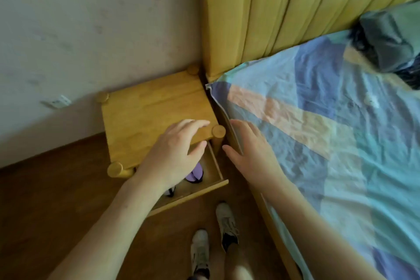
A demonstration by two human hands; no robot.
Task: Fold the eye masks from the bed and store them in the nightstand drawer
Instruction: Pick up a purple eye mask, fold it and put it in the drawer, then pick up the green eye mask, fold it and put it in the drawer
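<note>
The left hand point(175, 154) hovers with an open, empty grip over the pulled-out nightstand drawer point(204, 185), where purple eye masks point(195, 174) lie. The right hand point(250, 150), also open, rests at the bed point(318, 120) edge.

The nightstand point(156, 111) stands in the corner, wall behind it, bed point(329, 125) just to its right, headboard point(284, 7) behind the bed. Its drawer point(213, 185) is pulled out toward the person, with eye masks point(195, 174) inside. The left hand point(175, 157) is over the drawer; the right hand point(252, 150) is at the bed's edge.
</note>
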